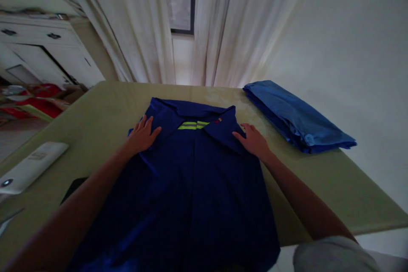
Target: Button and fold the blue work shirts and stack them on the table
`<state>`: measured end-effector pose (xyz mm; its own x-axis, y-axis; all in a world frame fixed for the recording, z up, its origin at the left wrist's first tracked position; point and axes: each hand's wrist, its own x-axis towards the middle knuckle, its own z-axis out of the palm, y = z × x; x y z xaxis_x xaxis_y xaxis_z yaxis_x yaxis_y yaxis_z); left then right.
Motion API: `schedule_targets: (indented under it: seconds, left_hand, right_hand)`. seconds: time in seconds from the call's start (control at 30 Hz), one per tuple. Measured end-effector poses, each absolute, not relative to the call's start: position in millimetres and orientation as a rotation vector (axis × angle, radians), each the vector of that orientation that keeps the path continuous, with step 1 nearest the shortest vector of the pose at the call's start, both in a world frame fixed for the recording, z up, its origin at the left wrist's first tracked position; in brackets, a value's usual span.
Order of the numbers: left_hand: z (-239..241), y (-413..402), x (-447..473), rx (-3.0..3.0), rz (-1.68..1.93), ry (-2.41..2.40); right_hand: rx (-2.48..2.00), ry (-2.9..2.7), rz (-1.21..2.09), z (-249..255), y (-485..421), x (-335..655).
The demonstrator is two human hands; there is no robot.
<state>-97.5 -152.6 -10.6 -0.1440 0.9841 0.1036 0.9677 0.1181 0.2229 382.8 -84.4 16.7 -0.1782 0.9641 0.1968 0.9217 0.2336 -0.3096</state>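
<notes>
A dark blue garment (191, 178) lies spread on the table, its far edge folded into two flaps. Between the flaps a yellow-green reflective strip (188, 126) shows, and the right flap bears a small red and yellow mark. My left hand (143, 134) rests on the garment's upper left side, fingers apart. At the upper right edge lies my right hand (252, 139), thumb on the cloth and fingers stretched out along its side. The garment's near part hangs over the table's front edge.
A folded blue cloth bundle (296, 114) lies at the table's (105, 114) right. At the left are a white device (35, 165) and a dark object (75, 187) partly behind my forearm. Curtains (137, 21) hang behind, with a white cabinet (41, 46) and red items (41, 102) at far left.
</notes>
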Motion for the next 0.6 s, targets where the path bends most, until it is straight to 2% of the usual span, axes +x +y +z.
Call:
schedule_targets:
  seconds: [0.13,0.23,0.3,0.6]
  left_hand:
    - [-11,-180,-128,2.023,0.179,2.258]
    - [-16,-185,-128,2.065,0.111,2.191]
    - [-19,-182,-121,2.048,0.124,2.208]
    - [-17,-166,-74,2.285,0.357,1.943]
  right_hand:
    - [-1.969,-2.102,0.430,16,-143,435]
    - [-1.860,-2.102,0.734,13,-173,445]
    - [-1.747,-2.105,0.763,9,-178,444]
    - [-1.848,-1.922,-0.015,14,-108,474]
